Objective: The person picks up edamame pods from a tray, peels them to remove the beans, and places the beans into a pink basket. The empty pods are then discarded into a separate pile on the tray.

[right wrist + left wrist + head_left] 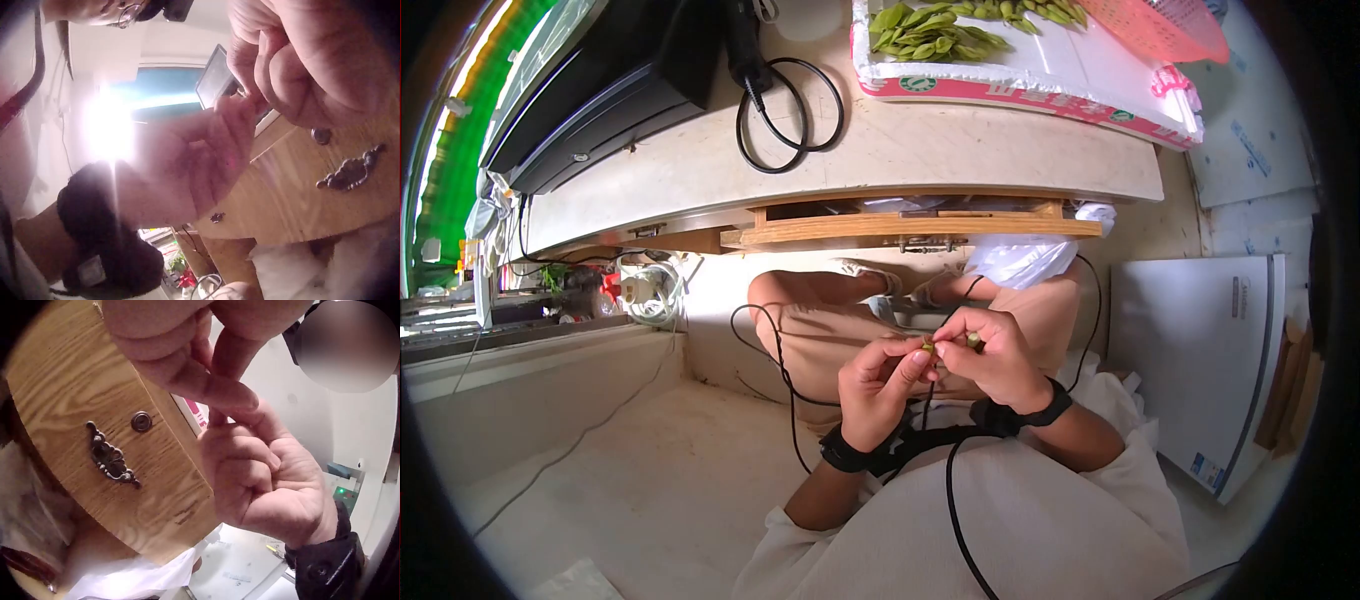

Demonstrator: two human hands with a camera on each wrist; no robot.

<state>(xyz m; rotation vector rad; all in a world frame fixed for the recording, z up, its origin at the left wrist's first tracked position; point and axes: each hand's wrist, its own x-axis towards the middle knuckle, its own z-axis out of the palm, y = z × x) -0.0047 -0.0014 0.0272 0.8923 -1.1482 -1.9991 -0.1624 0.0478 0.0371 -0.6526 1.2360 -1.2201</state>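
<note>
Green pod pinched between the fingertips of my left hand and right hand, near side; I judge its handling unfinished, and can't tell whether the loose pods on the foam tray, far right, are done or left

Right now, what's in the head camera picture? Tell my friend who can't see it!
A person's left hand and right hand meet, pinching a small green piece. Beyond them, green pods lie in a white tray near a pink basket.
</note>
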